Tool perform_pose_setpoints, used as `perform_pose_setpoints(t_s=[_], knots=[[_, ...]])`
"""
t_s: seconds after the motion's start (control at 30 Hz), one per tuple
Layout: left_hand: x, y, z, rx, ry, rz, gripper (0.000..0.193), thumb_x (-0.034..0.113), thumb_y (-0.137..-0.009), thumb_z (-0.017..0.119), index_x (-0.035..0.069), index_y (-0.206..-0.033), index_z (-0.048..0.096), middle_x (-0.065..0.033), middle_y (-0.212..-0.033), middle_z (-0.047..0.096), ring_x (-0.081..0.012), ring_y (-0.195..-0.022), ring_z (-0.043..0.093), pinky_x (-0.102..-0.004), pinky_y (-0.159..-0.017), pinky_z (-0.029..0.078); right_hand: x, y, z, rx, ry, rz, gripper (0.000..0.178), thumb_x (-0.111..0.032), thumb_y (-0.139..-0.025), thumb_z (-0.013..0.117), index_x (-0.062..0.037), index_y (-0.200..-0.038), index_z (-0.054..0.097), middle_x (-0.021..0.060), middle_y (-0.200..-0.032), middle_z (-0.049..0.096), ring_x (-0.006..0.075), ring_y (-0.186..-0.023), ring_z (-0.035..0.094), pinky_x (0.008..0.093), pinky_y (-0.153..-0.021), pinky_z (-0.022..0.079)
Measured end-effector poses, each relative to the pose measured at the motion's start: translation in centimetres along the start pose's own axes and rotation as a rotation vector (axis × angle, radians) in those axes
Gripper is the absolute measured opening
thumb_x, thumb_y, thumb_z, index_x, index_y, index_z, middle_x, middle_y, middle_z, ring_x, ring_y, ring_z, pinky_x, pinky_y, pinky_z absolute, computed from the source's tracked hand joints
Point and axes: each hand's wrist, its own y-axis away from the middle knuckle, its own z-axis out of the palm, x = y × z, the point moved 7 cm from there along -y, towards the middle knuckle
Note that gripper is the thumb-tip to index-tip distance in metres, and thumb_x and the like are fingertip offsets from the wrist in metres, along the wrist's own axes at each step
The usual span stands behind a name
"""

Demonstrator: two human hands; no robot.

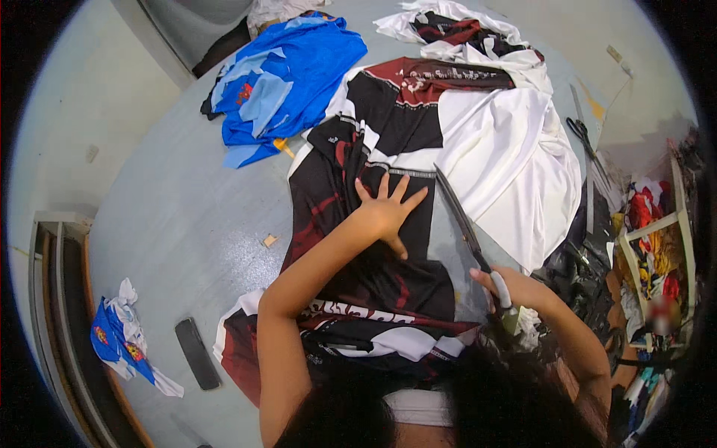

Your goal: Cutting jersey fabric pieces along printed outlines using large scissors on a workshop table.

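Observation:
My left hand [382,215] lies flat with fingers spread on a black, dark red and white printed fabric [317,198]. My right hand [519,293] grips a large pair of scissors [464,224] by its pale handle. The long blades look nearly together and slant up and left, with the tip by the black panel's right edge. To the right of the blades spreads white cloth [515,164], joined with the printed pieces. More of the dark printed fabric bunches near my body, partly hidden by my left arm and dark hair.
Blue cloth [314,75] is heaped at the back left of the grey table [187,216]. A black phone [198,353] and a blue-white scrap [123,340] lie at the left. Another pair of scissors [579,133] rests at the right edge, near a shelf [653,228] of coloured cloth.

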Motion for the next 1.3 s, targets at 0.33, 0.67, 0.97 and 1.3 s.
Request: perform_pose_setpoints(t_s=[0.33, 0.67, 0.97, 1.3], knots=[[1.7, 8.2, 3.3, -0.144, 0.029, 0.27, 0.094, 0.02, -0.07, 0.075, 0.039, -0.146, 0.024, -0.0054, -0.158, -0.001, -0.0382, -0.144, 0.0, -0.072, -0.105, 0.008, 7.6, 6.1, -2.7, -0.041, 0.001, -0.086, 0.045, -0.044, -0.082, 0.071, -0.0021, -0.089, 0.057, 0.0018, -0.069, 0.053, 0.0118, -0.062, 0.054, 0.027, -0.055, 0.043], [4.2, 4.3, -0.8, 0.851, 0.39, 0.057, 0.061, 0.043, -0.088, 0.055, -0.002, -0.128, 0.049, -0.0173, -0.126, 0.054, -0.0293, -0.117, 0.051, -0.0518, -0.105, 0.031, 8.7, 3.9, -7.4, -0.211, -0.1, -0.089, 0.042, -0.041, -0.088, 0.064, -0.0014, -0.094, 0.052, 0.0042, -0.071, 0.056, 0.0126, -0.062, 0.061, 0.0272, -0.052, 0.05], [4.9, 4.0, 5.0, 0.887, 0.05, 0.017, 0.045, 0.021, -0.09, 0.053, 0.003, -0.131, 0.048, -0.0132, -0.138, 0.047, -0.0275, -0.129, 0.042, -0.0447, -0.106, 0.033, 6.5, 3.3, -9.1, -0.285, 0.03, -0.084, 0.046, -0.041, -0.084, 0.07, -0.0012, -0.093, 0.05, 0.0018, -0.065, 0.052, 0.0116, -0.054, 0.055, 0.0259, -0.049, 0.045], [7.3, 13.4, 8.0, 0.766, 0.128, 0.203, 0.041, 0.016, -0.086, 0.059, 0.004, -0.126, 0.054, -0.0101, -0.128, 0.056, -0.0265, -0.122, 0.051, -0.0432, -0.104, 0.037, 8.8, 7.2, -6.8, -0.469, 0.095, -0.01, 0.041, -0.033, -0.077, 0.078, -0.0041, -0.091, 0.052, 0.0022, -0.075, 0.054, 0.0098, -0.062, 0.055, 0.0267, -0.053, 0.044]])
